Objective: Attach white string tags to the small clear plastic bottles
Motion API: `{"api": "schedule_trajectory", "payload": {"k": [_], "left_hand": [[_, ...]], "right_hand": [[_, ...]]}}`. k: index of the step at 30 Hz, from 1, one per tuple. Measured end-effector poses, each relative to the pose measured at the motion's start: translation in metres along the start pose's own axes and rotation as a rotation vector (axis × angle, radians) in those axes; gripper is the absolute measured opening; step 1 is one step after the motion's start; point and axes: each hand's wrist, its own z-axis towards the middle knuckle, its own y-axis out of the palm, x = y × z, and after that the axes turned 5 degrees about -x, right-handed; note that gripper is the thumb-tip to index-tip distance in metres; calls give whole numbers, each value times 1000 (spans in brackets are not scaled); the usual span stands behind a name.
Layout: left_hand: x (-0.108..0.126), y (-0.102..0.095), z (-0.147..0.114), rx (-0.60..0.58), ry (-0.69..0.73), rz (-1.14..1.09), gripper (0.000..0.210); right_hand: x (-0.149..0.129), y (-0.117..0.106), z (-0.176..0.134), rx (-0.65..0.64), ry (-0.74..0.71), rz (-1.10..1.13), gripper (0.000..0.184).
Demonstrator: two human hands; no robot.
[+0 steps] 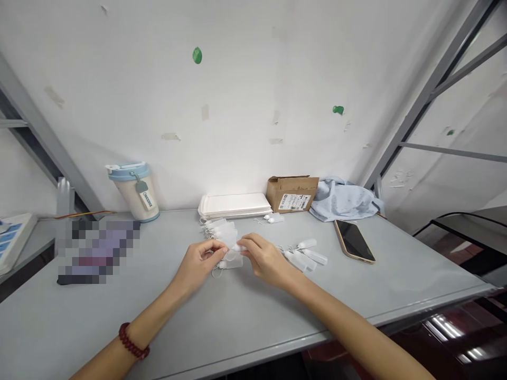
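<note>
Over the middle of the grey table (245, 311), my two hands meet. My left hand (200, 264) is closed in a pinch on a thin white string loop (229, 256). Between the fingers of my right hand (263, 258) is a small white plastic bottle (236, 247), mostly covered by the fingertips. Just below and behind my hands lie several similar translucent bottles (222, 228) with string loops, in an overlapping row. To the right of my right hand several more small bottles (304, 258) lie in a loose group.
A stack of white packets (235, 203) and a brown cardboard box (293, 195) stand against the wall, beside a light blue cloth (343, 200). A phone (354, 241) lies at right. At left are a lidded tumbler (137, 192) and a blurred item (101, 250).
</note>
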Motion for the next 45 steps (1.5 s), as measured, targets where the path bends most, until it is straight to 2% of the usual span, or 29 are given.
{"api": "schedule_trajectory", "payload": {"k": [10,21,27,34,41,45], "left_hand": [[-4,-2,2,-16,22,45,22],[-4,-3,4,-30,87,68,21],[-2,-7,7,-48,84,58,24],[2,-12,8,6,19,78,28],[1,-6,7,-59,46,51,29],[2,-4,6,-53,51,51,29]], "right_hand": [[-1,7,1,44,-3,-23,21],[2,6,1,9,-15,-13,22],[4,4,3,12,-5,19,21],[10,3,3,29,-6,37,22],[9,0,4,26,7,51,21],[7,-1,4,2,-12,54,22]]}}
